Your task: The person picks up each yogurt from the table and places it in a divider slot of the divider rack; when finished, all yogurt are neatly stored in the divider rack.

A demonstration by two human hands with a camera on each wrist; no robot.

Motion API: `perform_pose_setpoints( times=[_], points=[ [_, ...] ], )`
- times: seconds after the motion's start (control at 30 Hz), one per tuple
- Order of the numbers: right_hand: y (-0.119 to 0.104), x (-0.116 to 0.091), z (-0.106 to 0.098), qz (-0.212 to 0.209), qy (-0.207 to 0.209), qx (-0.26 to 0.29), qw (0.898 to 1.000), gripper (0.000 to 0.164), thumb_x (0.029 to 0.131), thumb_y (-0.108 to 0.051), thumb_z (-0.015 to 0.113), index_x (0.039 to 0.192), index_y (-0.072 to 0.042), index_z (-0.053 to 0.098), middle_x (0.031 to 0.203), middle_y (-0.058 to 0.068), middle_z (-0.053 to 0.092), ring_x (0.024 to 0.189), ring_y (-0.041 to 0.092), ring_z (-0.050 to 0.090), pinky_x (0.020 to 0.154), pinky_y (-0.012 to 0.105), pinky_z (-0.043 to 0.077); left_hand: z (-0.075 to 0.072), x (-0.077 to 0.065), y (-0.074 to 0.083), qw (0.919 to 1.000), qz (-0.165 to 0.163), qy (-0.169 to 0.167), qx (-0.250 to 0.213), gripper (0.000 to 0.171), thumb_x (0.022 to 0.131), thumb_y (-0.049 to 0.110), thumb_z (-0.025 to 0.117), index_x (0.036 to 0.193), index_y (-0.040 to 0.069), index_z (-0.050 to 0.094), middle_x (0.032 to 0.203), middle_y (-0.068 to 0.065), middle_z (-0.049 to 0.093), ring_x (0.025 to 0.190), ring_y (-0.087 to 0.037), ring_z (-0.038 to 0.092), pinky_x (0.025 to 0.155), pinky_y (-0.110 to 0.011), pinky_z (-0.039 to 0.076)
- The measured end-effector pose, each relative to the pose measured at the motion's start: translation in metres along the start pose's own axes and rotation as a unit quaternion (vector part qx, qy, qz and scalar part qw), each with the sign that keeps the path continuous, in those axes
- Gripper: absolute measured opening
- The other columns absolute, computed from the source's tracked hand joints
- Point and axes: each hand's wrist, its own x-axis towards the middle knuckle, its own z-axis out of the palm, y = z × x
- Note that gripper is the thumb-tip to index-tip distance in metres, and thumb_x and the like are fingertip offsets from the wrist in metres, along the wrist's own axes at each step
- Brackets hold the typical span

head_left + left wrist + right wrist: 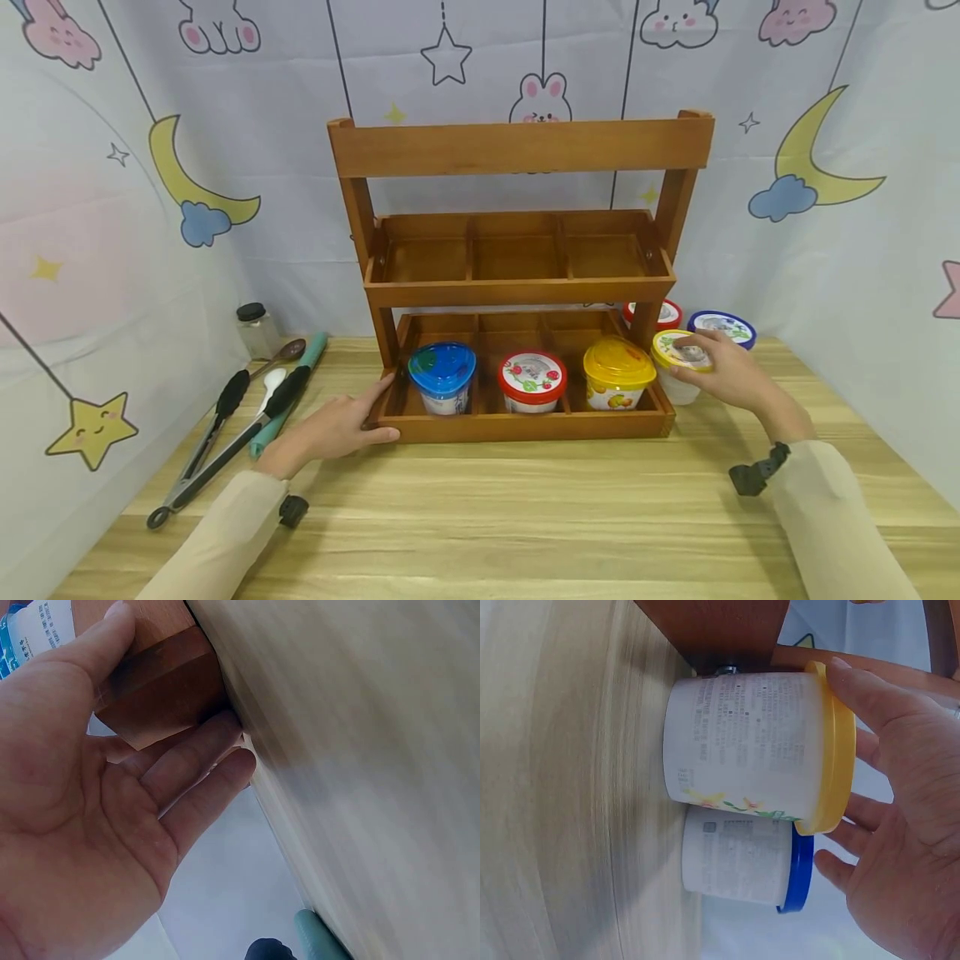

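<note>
My left hand (337, 427) holds the lower left corner of a brown two-tier wooden rack (525, 429), with its thumb on the front board and its fingers round the side. On the right, my right hand (729, 375) grips a white tub with a yellow lid (742, 742) from above, its thumb on the lid's rim. That tub is upright beside the rack's right end. Just behind it are a blue-lidded tub (739, 855) and a red-lidded tub (667, 314). The lower tier holds a blue tub (444, 375), a red-lidded tub (532, 379) and a yellow tub (618, 371).
Left of the rack lie black-tipped tongs (232, 392), a white spoon (273, 382), a dark spoon (291, 350) and a teal-handled utensil (313, 350). A glass jar with a black lid (258, 333) stands behind them. Patterned cloth (450, 167) encloses the wooden table (510, 517) at the back and sides.
</note>
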Motion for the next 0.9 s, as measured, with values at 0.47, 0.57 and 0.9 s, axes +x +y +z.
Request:
perform_pose_setpoints(
  times=[0.47, 0.57, 0.9],
  points=[
    [-0.0012, -0.0014, -0.0014, -0.008, 0.000, -0.010, 1.000, 0.053, 0.095, -0.039, 0.068, 0.129, 0.000, 0.060, 0.140, 0.036, 0.045, 0.127, 0.056, 0.039, 0.100, 0.073, 0.032, 0.0010, 0.0000, -0.0004, 1.0000, -0.002, 0.002, -0.005, 0.093, 0.093, 0.056, 0.064, 0.157, 0.001, 0.024, 0.121, -0.032, 0.063, 0.100, -0.041, 0.066, 0.090, -0.054, 0.050],
    [-0.0004, -0.0022, -0.0027, -0.011, -0.004, -0.007, 1.000, 0.052, 0.095, -0.039, 0.069, 0.127, 0.000, 0.060, 0.139, 0.035, 0.046, 0.127, 0.056, 0.040, 0.099, 0.072, 0.033, 0.0007, -0.0001, 0.0006, 1.0000, 0.001, 0.002, -0.006, 0.093, 0.093, 0.056, 0.064, 0.157, 0.000, 0.025, 0.120, -0.032, 0.063, 0.099, -0.040, 0.066, 0.089, -0.054, 0.051],
    [0.0014, -0.0048, -0.0076, -0.016, -0.026, 0.010, 0.999, 0.046, 0.094, -0.039, 0.070, 0.123, -0.003, 0.065, 0.141, 0.036, 0.043, 0.128, 0.055, 0.038, 0.098, 0.072, 0.033, -0.0001, -0.0011, 0.0008, 1.0000, 0.005, 0.006, -0.003, 0.094, 0.092, 0.057, 0.064, 0.156, 0.000, 0.026, 0.121, -0.032, 0.063, 0.101, -0.042, 0.066, 0.090, -0.055, 0.050]
  ],
)
